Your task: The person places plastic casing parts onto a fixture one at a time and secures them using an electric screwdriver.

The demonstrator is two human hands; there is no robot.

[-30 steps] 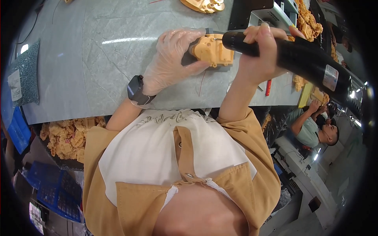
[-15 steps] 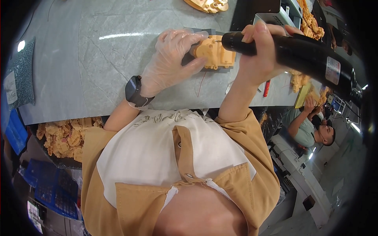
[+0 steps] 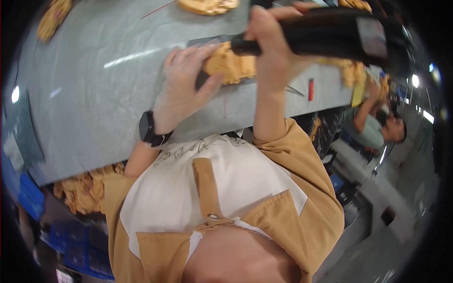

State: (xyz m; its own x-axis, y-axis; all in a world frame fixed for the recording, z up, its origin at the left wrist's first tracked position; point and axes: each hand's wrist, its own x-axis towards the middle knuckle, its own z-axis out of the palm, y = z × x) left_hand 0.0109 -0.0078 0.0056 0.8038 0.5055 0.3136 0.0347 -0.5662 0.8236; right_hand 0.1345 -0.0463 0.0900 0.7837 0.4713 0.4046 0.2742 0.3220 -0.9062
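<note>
the left hand [image 3: 181,87], in a thin clear glove, presses down on a tan moulded part [image 3: 230,66] that lies on a dark mat [image 3: 207,43] near the far side of the grey worktable [image 3: 94,94]; its fingers curl over the part's near edge, clamping it flat. the right hand [image 3: 269,52] is clenched round the neck of a black power tool [image 3: 330,33], whose narrow nose meets the top of the part.

to do this step well, it seems wise to keep the gloved fingers clear of the tool's nose, hold the part firm against the mat so it cannot skid, and bring the tool square to the surface with steady, light pressure.

the tool's body carries a pale rectangular label [image 3: 370,37] on its side; the blur leaves its print unreadable. a small red marker-like item [image 3: 310,89] lies on the table edge to the right, with a yellow slip [image 3: 357,92] just beyond it. more tan parts sit at the top of the table [image 3: 207,5] and in a heap [image 3: 82,193] below the near edge on the left, above blue crates [image 3: 80,245]. a black watch [image 3: 150,129] wraps the left wrist. another person [image 3: 377,127] works off to the right.
</note>
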